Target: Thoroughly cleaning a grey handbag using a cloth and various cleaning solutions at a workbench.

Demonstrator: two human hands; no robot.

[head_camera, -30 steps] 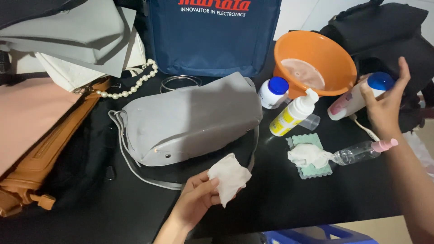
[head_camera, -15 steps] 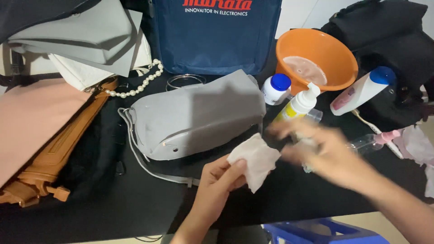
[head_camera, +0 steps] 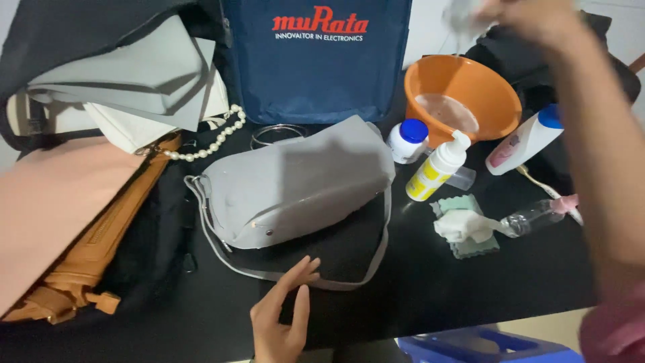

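A grey handbag [head_camera: 295, 181] lies on its side on the black table [head_camera: 437, 289], with its grey strap [head_camera: 225, 259] looped along the front. My left hand [head_camera: 282, 319] rests open on the table just in front of the strap, palm down and holding nothing. My right hand [head_camera: 531, 20] is raised at the top right, blurred, above the orange bowl [head_camera: 494, 101]. It appears to grip a white cloth [head_camera: 463, 15]. My right forearm [head_camera: 605, 154] runs down the right side and hides part of the table there.
Right of the handbag stand a white pump bottle [head_camera: 437, 168], a blue-lidded jar [head_camera: 406, 140], a blue-capped white bottle [head_camera: 524, 141], a small clear bottle [head_camera: 534, 215] and a green cloth [head_camera: 474, 245] under a white wad. A navy bag [head_camera: 316, 60], pearls [head_camera: 201, 144] and tan bags [head_camera: 101, 255] lie behind and left.
The white cloth has left my left hand, which now lies open on the table. My right hand took it and rose from the table's middle to the top right.
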